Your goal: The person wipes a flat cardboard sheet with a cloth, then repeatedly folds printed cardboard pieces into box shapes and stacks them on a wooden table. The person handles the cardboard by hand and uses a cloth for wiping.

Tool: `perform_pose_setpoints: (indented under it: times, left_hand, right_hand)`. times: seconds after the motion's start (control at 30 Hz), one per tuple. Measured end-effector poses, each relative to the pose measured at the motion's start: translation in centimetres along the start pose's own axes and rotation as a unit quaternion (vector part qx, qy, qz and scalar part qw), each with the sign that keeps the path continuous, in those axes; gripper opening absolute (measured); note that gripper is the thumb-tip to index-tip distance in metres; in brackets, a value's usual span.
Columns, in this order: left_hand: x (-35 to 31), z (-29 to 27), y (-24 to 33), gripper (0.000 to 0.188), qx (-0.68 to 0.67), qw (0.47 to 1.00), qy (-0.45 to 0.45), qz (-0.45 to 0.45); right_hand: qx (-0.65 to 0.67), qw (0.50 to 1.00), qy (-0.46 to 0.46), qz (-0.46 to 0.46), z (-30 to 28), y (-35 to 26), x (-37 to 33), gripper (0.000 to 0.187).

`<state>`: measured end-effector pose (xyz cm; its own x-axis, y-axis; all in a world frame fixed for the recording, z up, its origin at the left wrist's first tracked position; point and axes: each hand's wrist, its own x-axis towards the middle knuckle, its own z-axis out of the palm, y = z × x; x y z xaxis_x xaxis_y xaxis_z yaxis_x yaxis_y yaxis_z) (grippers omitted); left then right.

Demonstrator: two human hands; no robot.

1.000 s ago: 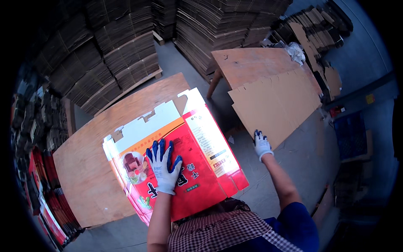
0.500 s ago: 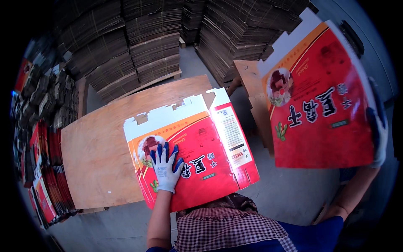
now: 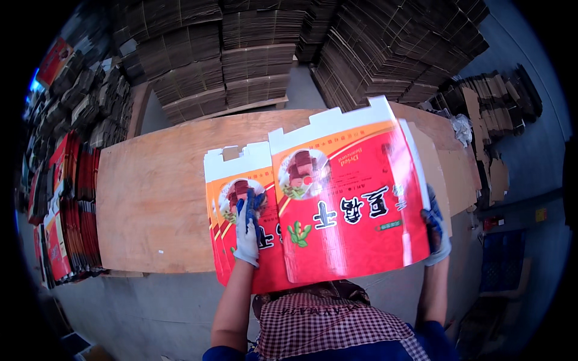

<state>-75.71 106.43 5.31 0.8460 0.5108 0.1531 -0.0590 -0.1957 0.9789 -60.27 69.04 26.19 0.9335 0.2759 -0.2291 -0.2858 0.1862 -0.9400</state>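
A flat red carton blank with an orange band, white top flaps and a food picture is gripped at its right edge by my right hand, in a white and blue glove. It overlaps the right part of similar flat carton blanks lying on the wooden table. My left hand, gloved alike, rests on those lower blanks just left of the held one. Its fingers point away from me, stretched out. The right fingers are partly hidden behind the held blank's edge.
Piles of red folded cartons stand left of the table. Tall bundled stacks of brown cardboard rise beyond it, with more at the right. Loose brown cardboard sheets and a blue crate are on the right.
My right hand has brought the carton blank leftward from the far right, over the lower blanks. The left hand has turned from lying flat onto its side. The view has shifted.
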Motion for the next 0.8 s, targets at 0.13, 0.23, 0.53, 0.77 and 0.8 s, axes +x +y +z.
perform_pose_setpoints:
  times: [0.13, 0.23, 0.53, 0.77, 0.8]
  left_hand:
    - [-0.4, -0.2, -1.3, 0.058, -0.202, 0.977, 0.036, -0.066]
    - [0.5, -0.3, 1.2, 0.06, -0.239, 0.966, 0.055, -0.086]
    - [1.1, -2.4, -0.8, 0.058, -0.479, 0.873, 0.049, -0.078]
    - [0.8, -8.7, -1.2, 0.052, -0.293, 0.924, 0.222, -0.105]
    - [0.8, -8.1, -1.4, 0.052, -0.11, 0.967, 0.22, -0.069]
  right_hand:
    - [0.092, 0.995, 0.002, 0.046, -4.2, 8.5, -0.7, 0.075]
    - [0.159, 0.983, 0.024, 0.093, -8.3, 11.9, -0.4, 0.077]
    - [-0.166, 0.986, -0.008, 0.034, -2.2, 12.9, -1.5, 0.076]
    - [-0.264, 0.964, -0.03, 0.016, 1.2, 14.1, -1.3, 0.067]
    - [-0.238, 0.97, -0.032, 0.025, 1.2, 14.6, -1.3, 0.067]
